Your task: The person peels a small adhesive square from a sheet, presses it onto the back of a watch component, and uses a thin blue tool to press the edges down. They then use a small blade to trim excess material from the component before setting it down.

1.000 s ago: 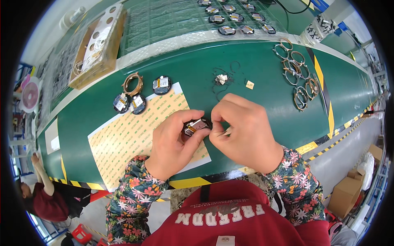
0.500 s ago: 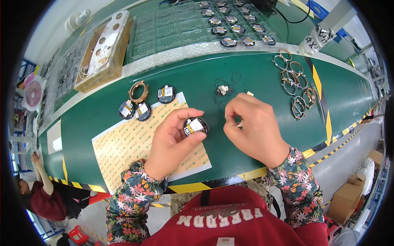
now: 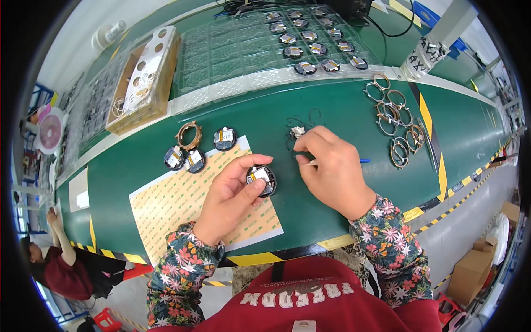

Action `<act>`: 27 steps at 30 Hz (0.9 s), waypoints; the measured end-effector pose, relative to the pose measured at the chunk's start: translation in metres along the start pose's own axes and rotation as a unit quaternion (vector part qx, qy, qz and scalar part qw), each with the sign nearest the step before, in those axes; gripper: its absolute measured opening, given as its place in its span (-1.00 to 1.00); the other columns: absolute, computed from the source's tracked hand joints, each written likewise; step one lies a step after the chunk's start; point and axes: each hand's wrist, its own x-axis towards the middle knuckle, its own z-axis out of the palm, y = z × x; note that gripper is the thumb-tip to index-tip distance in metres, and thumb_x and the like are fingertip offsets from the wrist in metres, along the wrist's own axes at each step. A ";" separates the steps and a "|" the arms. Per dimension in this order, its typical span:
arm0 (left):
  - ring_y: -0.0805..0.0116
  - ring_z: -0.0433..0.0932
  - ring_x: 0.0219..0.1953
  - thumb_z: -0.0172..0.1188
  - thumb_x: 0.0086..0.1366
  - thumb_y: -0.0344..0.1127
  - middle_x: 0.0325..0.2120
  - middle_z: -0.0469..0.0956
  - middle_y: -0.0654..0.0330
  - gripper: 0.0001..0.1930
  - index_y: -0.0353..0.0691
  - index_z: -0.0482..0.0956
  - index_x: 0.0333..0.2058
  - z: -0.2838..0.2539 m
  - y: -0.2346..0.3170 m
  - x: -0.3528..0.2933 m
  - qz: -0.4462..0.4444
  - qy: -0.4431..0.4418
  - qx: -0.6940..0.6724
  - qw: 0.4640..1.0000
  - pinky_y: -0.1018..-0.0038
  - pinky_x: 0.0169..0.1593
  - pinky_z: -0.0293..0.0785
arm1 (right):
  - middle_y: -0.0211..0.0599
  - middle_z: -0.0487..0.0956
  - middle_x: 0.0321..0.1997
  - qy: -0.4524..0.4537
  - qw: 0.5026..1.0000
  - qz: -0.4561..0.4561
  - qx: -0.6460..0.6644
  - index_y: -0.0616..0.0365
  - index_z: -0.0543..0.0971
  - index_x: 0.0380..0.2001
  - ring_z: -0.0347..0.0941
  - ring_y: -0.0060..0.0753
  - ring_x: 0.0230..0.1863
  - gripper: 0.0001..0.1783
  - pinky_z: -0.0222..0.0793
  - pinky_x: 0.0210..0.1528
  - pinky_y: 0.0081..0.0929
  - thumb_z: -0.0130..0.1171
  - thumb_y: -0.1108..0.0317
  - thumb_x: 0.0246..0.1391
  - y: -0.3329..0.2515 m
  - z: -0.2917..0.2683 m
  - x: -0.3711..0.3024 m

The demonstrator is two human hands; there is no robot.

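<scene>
My left hand (image 3: pixel 229 196) grips a round black watch module (image 3: pixel 261 180), with a silvery battery and a yellow strip facing up; the thumb presses on its face. To the right, my right hand (image 3: pixel 334 174) is closed in a pinch. A small pale tip shows at its fingers; what it belongs to is hidden. Just beyond those fingertips lie a crumpled white scrap (image 3: pixel 297 132) and thin black rings (image 3: pixel 315 115). A blue pen-like end (image 3: pixel 365 161) shows beside the right hand; I cannot tell whether it is held.
Beyond my left hand are more modules (image 3: pixel 225 138) and a bronze watch ring (image 3: pixel 188 135), near a patterned adhesive sheet (image 3: pixel 166 205). Metal rings (image 3: pixel 399 152) lie at right. Behind stand a clear tray (image 3: pixel 221 63) of modules and a cardboard box (image 3: pixel 160 83). Another person (image 3: pixel 63 271) sits far left.
My right hand has shifted slightly left, its fingertips closer to the white scrap. The left hand still holds the module, its thumb now further over the face. The blue end has come into sight.
</scene>
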 end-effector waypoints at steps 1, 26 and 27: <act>0.67 0.42 -0.34 0.10 0.37 -0.49 -0.31 0.50 0.36 -0.61 -0.24 0.38 0.17 0.000 0.000 0.000 0.001 0.002 0.000 1.000 0.70 -0.29 0.36 | -0.20 0.53 -0.38 -0.008 0.999 -0.003 0.034 0.20 0.53 -0.41 0.53 -0.12 -0.43 -0.81 0.46 -0.40 -0.37 0.31 0.61 -0.14 -0.001 0.000 0.000; 0.55 0.56 -0.15 0.16 0.32 -0.59 -0.15 0.57 0.20 -0.69 -0.34 0.46 0.03 -0.001 -0.017 -0.003 0.149 0.003 0.140 0.979 0.60 -0.09 0.51 | -0.31 0.56 -0.43 -0.149 0.949 0.139 0.241 0.31 0.60 -0.43 0.48 -0.60 -0.45 -0.93 0.34 -0.47 -0.63 0.28 0.55 -0.02 -0.024 -0.013 0.005; 0.55 0.56 -0.15 0.16 0.32 -0.59 -0.14 0.57 0.20 -0.69 -0.34 0.46 0.03 0.000 -0.016 -0.003 0.151 0.005 0.122 0.981 0.60 -0.08 0.51 | -0.35 0.56 -0.44 -0.164 0.938 0.161 0.260 0.29 0.60 -0.43 0.46 -0.64 -0.45 -0.93 0.32 -0.46 -0.65 0.29 0.53 -0.01 -0.024 -0.015 0.006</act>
